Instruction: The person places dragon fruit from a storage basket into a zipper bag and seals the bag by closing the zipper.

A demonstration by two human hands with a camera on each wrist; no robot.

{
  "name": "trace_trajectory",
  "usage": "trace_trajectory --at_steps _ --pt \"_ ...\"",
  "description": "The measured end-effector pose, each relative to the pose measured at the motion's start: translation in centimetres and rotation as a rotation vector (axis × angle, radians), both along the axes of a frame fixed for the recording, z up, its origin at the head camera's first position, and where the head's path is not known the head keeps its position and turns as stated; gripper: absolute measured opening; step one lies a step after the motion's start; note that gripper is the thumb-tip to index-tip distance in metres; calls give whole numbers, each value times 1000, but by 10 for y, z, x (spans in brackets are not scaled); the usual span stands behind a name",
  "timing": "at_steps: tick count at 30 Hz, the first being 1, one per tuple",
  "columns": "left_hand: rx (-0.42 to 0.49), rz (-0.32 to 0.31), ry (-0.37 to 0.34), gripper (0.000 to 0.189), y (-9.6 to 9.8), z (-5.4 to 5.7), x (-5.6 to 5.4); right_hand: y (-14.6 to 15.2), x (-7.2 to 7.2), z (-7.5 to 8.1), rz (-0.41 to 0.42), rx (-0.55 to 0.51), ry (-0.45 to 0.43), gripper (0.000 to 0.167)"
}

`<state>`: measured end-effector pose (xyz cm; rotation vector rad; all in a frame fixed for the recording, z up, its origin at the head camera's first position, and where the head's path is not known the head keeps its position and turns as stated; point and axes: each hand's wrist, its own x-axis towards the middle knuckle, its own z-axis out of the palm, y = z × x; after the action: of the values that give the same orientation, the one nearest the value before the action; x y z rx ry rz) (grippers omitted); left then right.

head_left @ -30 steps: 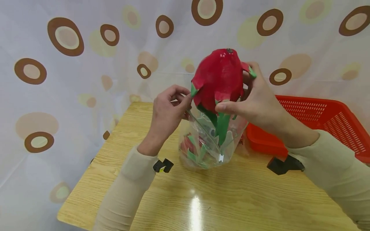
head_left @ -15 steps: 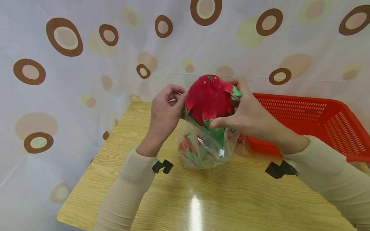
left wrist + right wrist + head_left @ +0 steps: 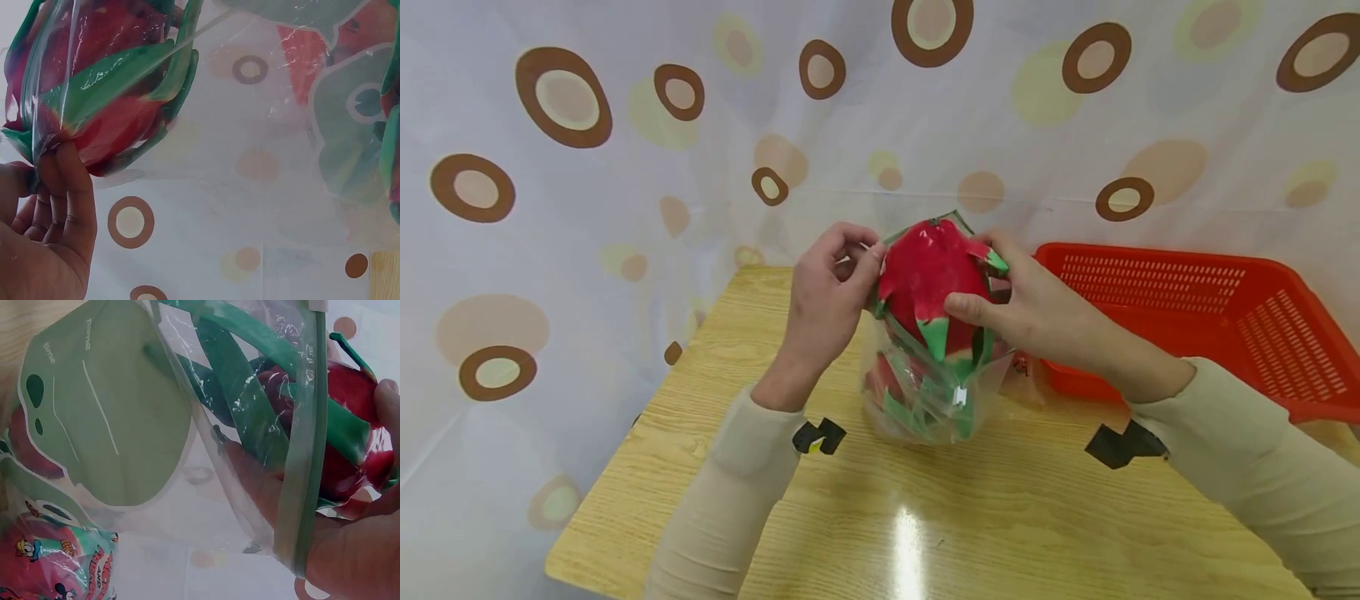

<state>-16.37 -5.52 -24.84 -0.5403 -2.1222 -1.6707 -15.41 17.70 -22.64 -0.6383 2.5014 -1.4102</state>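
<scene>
A red dragon fruit (image 3: 925,267) with green-tipped scales sits in the mouth of a clear zip bag (image 3: 891,421), its lower part inside. My right hand (image 3: 1052,317) grips the fruit from the right, thumb across its front; in the right wrist view some fingers reach behind the bag's green zip strip (image 3: 303,487). My left hand (image 3: 823,296) pinches the bag's rim at the left. A second dragon fruit (image 3: 882,377) lies at the bottom of the bag, seen through the plastic. A white slider (image 3: 959,396) hangs on the zip at the front.
A red perforated basket (image 3: 1165,333) stands on the wooden table (image 3: 760,500) at the right. Beside the bag lies a printed packet (image 3: 53,562) with cartoon figures, partly hidden behind the bag in the head view. A dotted curtain (image 3: 700,192) hangs behind the table.
My right hand has lowered the dragon fruit from above the bag down and slightly left into its mouth. The left hand has kept its pinch on the rim, almost unmoved.
</scene>
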Motion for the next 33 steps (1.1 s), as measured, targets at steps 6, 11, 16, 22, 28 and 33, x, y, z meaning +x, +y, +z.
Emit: trace_trajectory --at_steps 6,11,16,22,28,33 --pt "30 -56 -14 14 -8 -1 0 6 0 0 15 -123 -59 64" --pt "65 -115 -46 16 -14 1 3 7 -1 -1 -4 -138 -90 68" --pt "80 -134 -34 14 -11 5 7 -1 -3 -9 -20 38 7 78" --pt "14 -85 7 13 -5 3 8 -15 -6 -15 -40 247 134 81" --pt "-31 -35 39 12 -6 2 9 -23 -10 -17 -69 386 221 77" --pt "-19 -22 51 12 -8 2 8 -25 -15 -15 -81 567 343 57"
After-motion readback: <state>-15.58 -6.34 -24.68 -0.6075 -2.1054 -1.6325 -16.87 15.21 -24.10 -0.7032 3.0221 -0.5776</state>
